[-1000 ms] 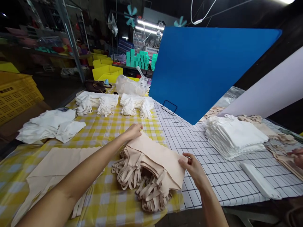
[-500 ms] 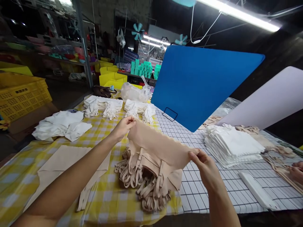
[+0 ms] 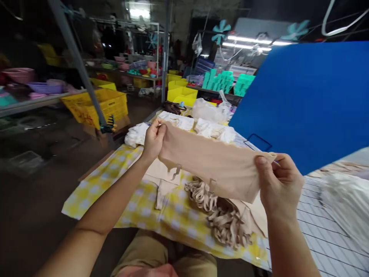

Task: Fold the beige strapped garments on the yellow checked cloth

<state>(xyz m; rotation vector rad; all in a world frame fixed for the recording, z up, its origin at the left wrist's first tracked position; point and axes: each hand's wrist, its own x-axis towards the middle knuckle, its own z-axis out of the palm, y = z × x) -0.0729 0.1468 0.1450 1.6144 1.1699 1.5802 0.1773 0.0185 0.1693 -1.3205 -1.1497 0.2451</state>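
Note:
Stretched between both my hands is a beige strappy top, its wavy edge upward and its small strap ends hanging below. My left hand pinches one upper corner, thumb against fingers. The opposite corner is gripped by my right hand, nearer to the camera. Beneath the raised top lies a pile of beige tops with bunched straps, partly hidden by it. Another beige top lies flat to the left on the yellow checked cloth.
White folded garments and a plastic bag lie at the table's back. A large blue board stands at right, beside a blurred white stack. A yellow crate stands left, behind a metal post.
The view has swung left. Both hands have lifted the beige top off the pile and toward the camera, still holding it stretched.

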